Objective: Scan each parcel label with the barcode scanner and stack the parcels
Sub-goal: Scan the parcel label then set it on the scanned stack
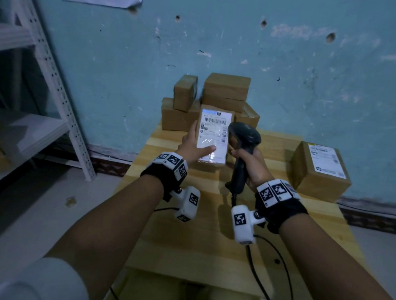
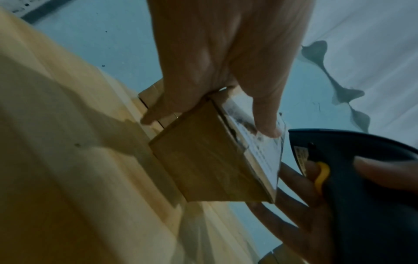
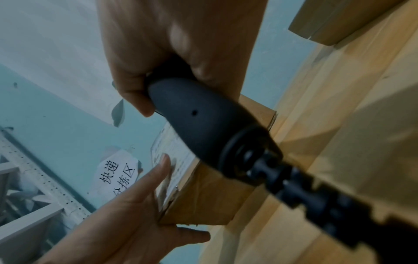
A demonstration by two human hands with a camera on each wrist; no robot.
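Observation:
My left hand (image 1: 192, 145) grips a small brown parcel (image 1: 213, 137) over the wooden table (image 1: 184, 244), with the white barcode label facing me. The thumb lies on the label and the fingers (image 2: 158, 110) wrap behind the parcel (image 2: 210, 166). My right hand (image 1: 250, 164) grips the handle of the black barcode scanner (image 1: 243, 137). The scanner head sits right beside the parcel's right edge. A finger rests by the scanner's yellow trigger (image 2: 322, 175). The right wrist view shows the scanner handle (image 3: 199, 128) in front of the parcel (image 3: 210, 196).
Several plain brown parcels (image 1: 225, 90) are stacked at the table's far edge against the blue wall. A labelled parcel (image 1: 319, 170) sits at the far right. The scanner cable (image 1: 264, 287) trails over the near edge. A white metal shelf (image 1: 54, 84) stands on the left.

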